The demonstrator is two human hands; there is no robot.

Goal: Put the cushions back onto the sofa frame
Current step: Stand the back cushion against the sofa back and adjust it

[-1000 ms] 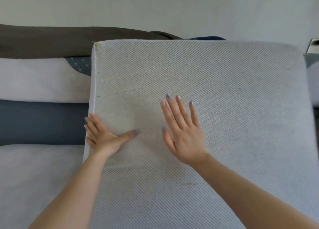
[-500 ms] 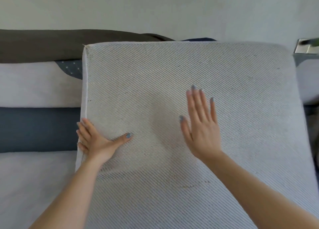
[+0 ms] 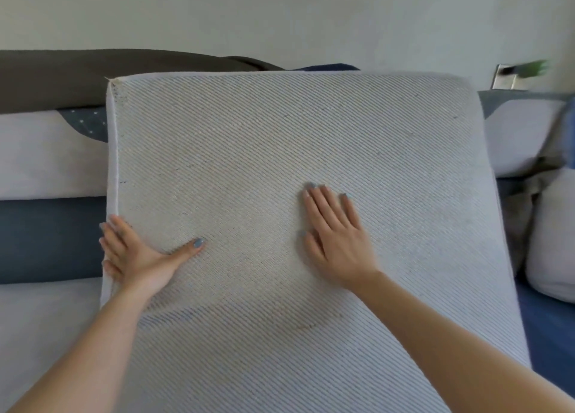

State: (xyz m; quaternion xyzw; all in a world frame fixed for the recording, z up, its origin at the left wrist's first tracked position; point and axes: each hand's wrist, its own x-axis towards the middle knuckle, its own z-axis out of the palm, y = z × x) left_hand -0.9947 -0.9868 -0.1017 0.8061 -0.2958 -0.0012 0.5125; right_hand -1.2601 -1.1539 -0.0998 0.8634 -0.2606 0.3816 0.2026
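The left hand (image 3: 137, 258) grips the left edge of the grey twill seat cushion (image 3: 280, 138), fingers round its side and thumb on its face, the right hand (image 3: 339, 241) lies flat there, fingers straight, and the cushion stands tilted before the sofa back (image 3: 46, 154).

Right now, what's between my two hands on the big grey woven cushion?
Only bare fabric of the large grey diagonal-weave cushion lies between left hand and right hand, per the head view.
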